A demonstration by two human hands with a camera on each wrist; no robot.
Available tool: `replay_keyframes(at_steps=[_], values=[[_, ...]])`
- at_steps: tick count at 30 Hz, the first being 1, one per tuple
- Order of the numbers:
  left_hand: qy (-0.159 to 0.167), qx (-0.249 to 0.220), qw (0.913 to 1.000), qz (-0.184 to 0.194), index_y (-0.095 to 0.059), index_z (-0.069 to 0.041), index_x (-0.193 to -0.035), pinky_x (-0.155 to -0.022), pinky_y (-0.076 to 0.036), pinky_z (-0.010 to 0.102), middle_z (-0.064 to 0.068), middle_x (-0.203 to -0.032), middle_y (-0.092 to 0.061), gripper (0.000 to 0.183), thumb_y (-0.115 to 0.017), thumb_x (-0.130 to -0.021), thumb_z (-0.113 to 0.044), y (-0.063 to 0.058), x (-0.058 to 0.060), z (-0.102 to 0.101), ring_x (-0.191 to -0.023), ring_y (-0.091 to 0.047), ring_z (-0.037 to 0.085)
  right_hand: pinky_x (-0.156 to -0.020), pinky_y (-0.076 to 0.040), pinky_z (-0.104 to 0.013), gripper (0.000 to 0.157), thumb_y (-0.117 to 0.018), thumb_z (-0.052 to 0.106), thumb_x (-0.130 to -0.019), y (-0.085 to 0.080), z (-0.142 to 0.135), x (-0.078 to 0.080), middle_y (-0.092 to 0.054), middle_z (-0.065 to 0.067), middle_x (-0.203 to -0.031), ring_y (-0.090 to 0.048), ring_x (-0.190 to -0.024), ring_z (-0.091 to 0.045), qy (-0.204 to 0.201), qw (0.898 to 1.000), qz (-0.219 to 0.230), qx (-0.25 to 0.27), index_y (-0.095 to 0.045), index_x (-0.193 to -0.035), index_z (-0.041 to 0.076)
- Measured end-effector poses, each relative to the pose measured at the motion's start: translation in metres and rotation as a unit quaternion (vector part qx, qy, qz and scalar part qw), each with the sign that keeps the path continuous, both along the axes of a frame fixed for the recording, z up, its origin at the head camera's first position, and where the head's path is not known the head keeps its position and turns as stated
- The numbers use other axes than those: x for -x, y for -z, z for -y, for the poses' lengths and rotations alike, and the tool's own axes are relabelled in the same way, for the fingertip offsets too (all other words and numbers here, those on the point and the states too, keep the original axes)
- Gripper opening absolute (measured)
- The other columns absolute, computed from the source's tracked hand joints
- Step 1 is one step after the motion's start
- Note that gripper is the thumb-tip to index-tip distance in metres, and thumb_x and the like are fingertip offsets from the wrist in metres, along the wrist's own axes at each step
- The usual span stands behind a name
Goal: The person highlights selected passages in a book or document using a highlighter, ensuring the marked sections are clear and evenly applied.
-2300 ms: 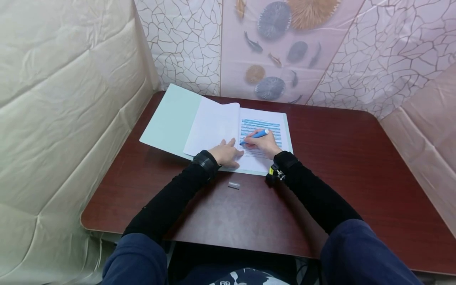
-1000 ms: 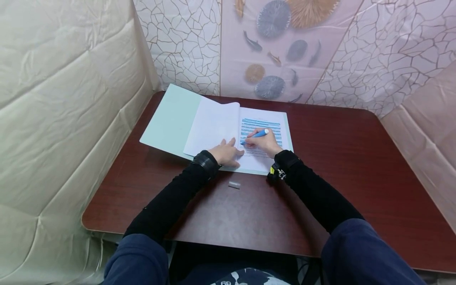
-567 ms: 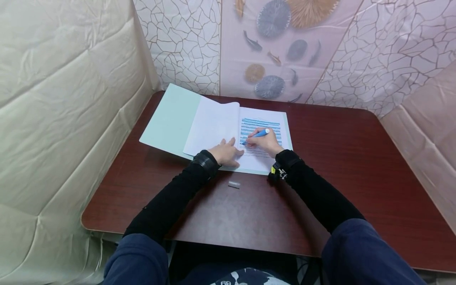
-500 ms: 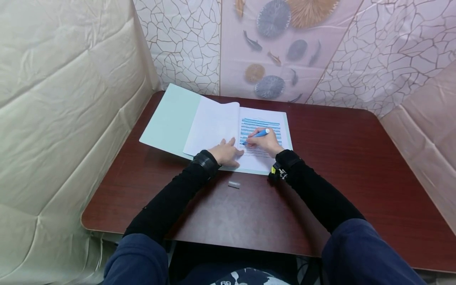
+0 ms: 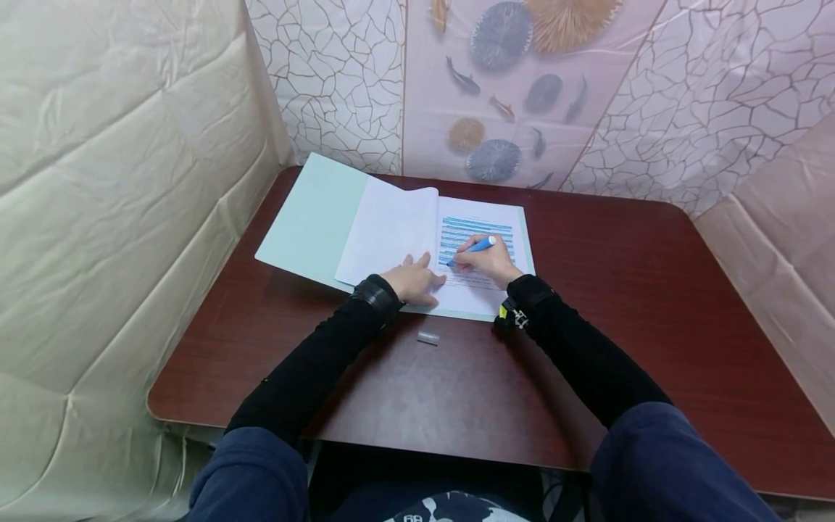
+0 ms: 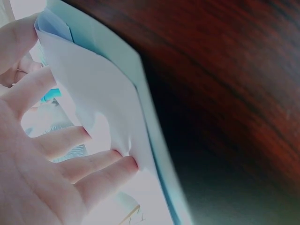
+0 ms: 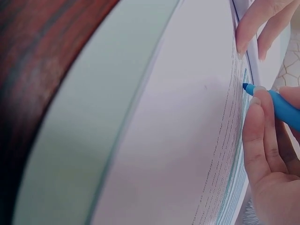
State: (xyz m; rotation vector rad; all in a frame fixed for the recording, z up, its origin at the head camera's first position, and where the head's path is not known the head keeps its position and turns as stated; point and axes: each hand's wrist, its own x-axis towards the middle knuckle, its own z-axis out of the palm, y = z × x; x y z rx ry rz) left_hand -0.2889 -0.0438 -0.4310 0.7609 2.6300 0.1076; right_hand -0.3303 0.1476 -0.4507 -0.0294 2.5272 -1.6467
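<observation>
A blue highlighter (image 5: 481, 245) is pinched in my right hand (image 5: 491, 262), its tip down at the printed page (image 5: 479, 297). Blue strokes cover the upper lines of print; the lower lines are plain. In the right wrist view the highlighter (image 7: 287, 110) sits between thumb and fingers, the tip right at a text line. My left hand (image 5: 412, 281) lies spread over the fold of the pages, fingers straight, the thumb near the lower edge. The left wrist view shows its fingers (image 6: 105, 173) against the turned-back white sheet (image 6: 93, 79).
The pages lie in an open pale green folder (image 5: 320, 210), its cover spread to the left. A small clear-grey cylindrical piece (image 5: 428, 338) lies on the brown table (image 5: 626, 304) in front of the folder. Draped fabric (image 5: 143, 181) hangs along the left side.
The highlighter tip has moved a short way rightward along a line of text, with my right hand sliding along. My left hand has stayed in place.
</observation>
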Motion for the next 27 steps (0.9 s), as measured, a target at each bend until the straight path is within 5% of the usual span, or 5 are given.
replay_keyframes(at_steps=[27], values=[[-0.016, 0.000, 0.9998, 0.009, -0.039, -0.027, -0.148, -0.117, -0.023, 0.056, 0.018, -0.162, -0.009, 0.061, -0.061, -0.093, -0.042, -0.002, -0.002, -0.002, -0.146, -0.014, 0.049, -0.068, -0.058, -0.028, 0.019, -0.076, 0.012, -0.081, 0.002, -0.013, 0.003, -0.075, -0.010, -0.087, -0.072, -0.070, -0.014, -0.008, 1.000, 0.000, -0.021, -0.071, -0.094, -0.002]])
